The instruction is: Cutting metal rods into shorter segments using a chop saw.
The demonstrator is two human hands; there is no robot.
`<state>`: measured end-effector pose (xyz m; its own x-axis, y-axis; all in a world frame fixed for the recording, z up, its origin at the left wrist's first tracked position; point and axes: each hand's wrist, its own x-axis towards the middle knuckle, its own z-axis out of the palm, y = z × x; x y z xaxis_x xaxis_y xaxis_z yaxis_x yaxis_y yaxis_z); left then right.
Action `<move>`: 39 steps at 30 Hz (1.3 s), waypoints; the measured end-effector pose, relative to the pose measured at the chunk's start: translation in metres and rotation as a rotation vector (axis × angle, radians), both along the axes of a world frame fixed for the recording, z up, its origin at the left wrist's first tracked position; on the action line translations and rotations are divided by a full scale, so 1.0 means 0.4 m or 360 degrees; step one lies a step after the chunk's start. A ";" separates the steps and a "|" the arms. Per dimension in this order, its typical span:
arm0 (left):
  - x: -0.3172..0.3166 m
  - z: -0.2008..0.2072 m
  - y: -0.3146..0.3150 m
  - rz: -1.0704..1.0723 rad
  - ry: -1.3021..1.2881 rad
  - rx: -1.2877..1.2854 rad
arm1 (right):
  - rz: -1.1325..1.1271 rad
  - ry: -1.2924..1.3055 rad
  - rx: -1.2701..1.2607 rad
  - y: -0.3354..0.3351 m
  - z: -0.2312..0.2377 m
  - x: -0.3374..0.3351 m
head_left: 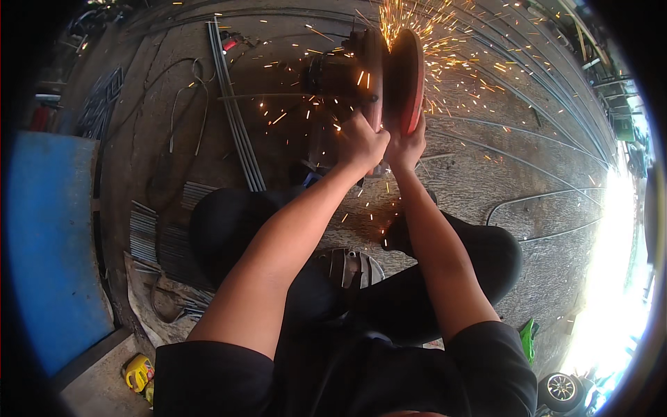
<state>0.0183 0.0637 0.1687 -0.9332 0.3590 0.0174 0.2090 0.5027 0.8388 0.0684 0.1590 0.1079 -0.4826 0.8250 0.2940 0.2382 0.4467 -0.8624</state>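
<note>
Power tool (pixel 375 73), one, dark, situated directly beyond the two hands, spraying orange sparks (pixel 397 24) from its far end; a round red-edged part (pixel 415 87) stands at its right side. Left hand (pixel 363 144): curled closed on the near end of the tool. Right hand (pixel 406 144): just beside the left, set against the near end of the red-edged part (fingers largely hidden, so how tightly they close cannot be told). Yellow container (pixel 139 373), one, at lower left; contents not visible. Long metal rods (pixel 237 115), several, on the ground left of the tool; short metal rods (pixel 144 233), bundled, nearer the blue panel (pixel 52 243). Spoked wheel (pixel 561 390), one, lower right.
</note>
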 end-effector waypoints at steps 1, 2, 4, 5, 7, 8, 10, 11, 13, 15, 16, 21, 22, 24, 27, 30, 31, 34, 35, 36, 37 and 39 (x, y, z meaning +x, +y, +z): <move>-0.001 0.003 -0.003 -0.0009 -0.0016 0.0036 | -0.0002 0.0013 0.0019 -0.002 -0.002 -0.003; -0.002 0.000 -0.006 -0.0007 -0.0016 0.0033 | 0.0001 0.0013 0.0015 -0.004 -0.003 -0.004; -0.005 -0.002 -0.010 -0.0006 -0.0053 0.0023 | -0.0012 -0.0039 -0.0011 -0.009 0.001 -0.005; -0.005 -0.003 -0.010 -0.0004 -0.0053 0.0022 | -0.0010 -0.0039 -0.0012 -0.012 0.007 -0.005; -0.006 -0.001 -0.009 -0.0007 -0.0071 0.0015 | -0.0034 -0.0054 0.0003 -0.017 0.019 -0.005; -0.006 0.000 -0.008 -0.0008 -0.0071 0.0016 | -0.0035 -0.0054 0.0003 -0.014 0.015 -0.005; -0.005 0.005 -0.007 0.0001 -0.0119 0.0018 | -0.0010 -0.0045 0.0026 -0.008 0.003 -0.004; -0.003 0.008 -0.007 0.0000 -0.0121 0.0018 | -0.0011 -0.0048 0.0026 -0.006 -0.001 -0.003; 0.002 0.013 -0.008 -0.0001 -0.0049 0.0032 | 0.0000 -0.0052 0.0012 -0.004 -0.006 -0.002; 0.005 0.014 -0.009 -0.0010 -0.0062 0.0065 | 0.0016 -0.0026 0.0006 -0.004 -0.008 0.000; 0.006 0.013 -0.010 -0.0018 -0.0072 0.0097 | 0.0034 0.0003 -0.0001 -0.005 -0.009 0.001; 0.043 -0.084 -0.034 0.0011 0.0038 0.0133 | 0.0128 0.0019 -0.0071 -0.026 -0.072 0.042; 0.045 -0.081 -0.036 0.0036 0.0048 0.0082 | 0.0153 0.0039 -0.0119 -0.033 -0.073 0.046; 0.029 -0.076 -0.035 0.0023 0.0019 0.0098 | 0.0102 0.0046 -0.0078 -0.022 -0.071 0.039; 0.008 -0.020 -0.001 -0.0045 -0.0072 0.0070 | 0.0314 0.0320 0.0006 0.082 -0.043 0.048; -0.053 0.040 0.006 -0.0100 -0.0101 0.0010 | 0.0138 0.0556 -0.0350 0.166 0.056 -0.009; -0.075 0.040 0.012 -0.0092 -0.0198 0.0036 | 0.0144 0.0463 -0.0334 0.218 0.062 -0.033; -0.145 0.058 0.045 -0.0141 -0.0167 -0.0039 | 0.0224 -0.0107 -0.0125 0.412 0.043 -0.064; -0.140 0.110 0.062 -0.0207 -0.0351 0.0004 | 0.0319 -0.0604 0.0071 0.468 0.029 -0.050; -0.133 0.185 0.077 -0.0264 -0.0534 0.0038 | 0.0283 -0.0608 0.0049 0.505 0.021 -0.034; -0.140 0.219 0.079 -0.0236 -0.0496 0.0090 | 0.0505 -0.1060 0.0256 0.526 0.026 -0.035; -0.170 0.256 0.097 -0.0254 -0.0511 0.0001 | 0.0701 -0.1663 0.0417 0.563 -0.013 -0.038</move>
<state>-0.0495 0.1025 0.2711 -0.8232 0.5008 -0.2675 0.0103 0.4843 0.8749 0.0533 0.3842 0.1028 -0.8207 0.4983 -0.2794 0.5582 0.8035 -0.2067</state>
